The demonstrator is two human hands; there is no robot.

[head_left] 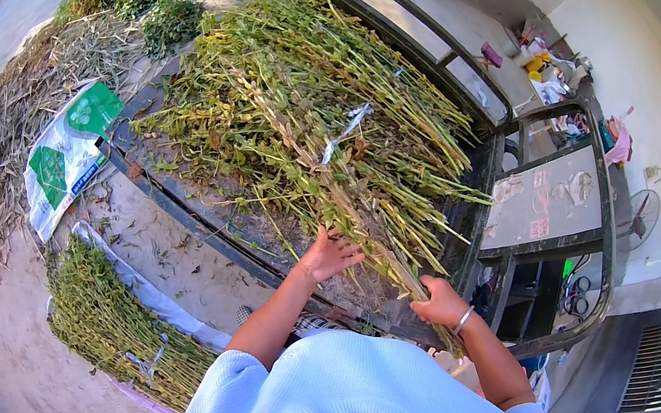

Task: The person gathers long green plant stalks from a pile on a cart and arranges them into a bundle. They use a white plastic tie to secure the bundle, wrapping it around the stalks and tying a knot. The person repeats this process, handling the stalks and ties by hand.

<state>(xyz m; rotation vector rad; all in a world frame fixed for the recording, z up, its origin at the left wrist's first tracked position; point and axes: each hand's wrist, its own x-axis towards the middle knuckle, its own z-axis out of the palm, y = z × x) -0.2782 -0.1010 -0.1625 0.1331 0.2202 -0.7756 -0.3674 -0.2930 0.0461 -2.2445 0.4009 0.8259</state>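
Observation:
A long bundle of drying stalks (350, 194), with pods along them like sesame, slants from the far left down toward me. Its near, lower end is gripped by my right hand (441, 304), fingers wrapped round the stems. My left hand (330, 256) is open beside the bundle's left side, fingers spread toward the stems; whether they touch I cannot tell. A whitish strip (346, 131) is tied about the stalks farther up. Behind and beneath lies a broad heap of greener stalks (276, 48) on the cart bed (232, 224).
Dark metal rails (207, 233) edge the cart; a framed panel (542, 200) stands at right. Left on the ground lie a tied stalk bundle (116, 319), a white-and-green sack (74, 154) and dry straw (5, 166). A fan (640, 218) stands near the wall.

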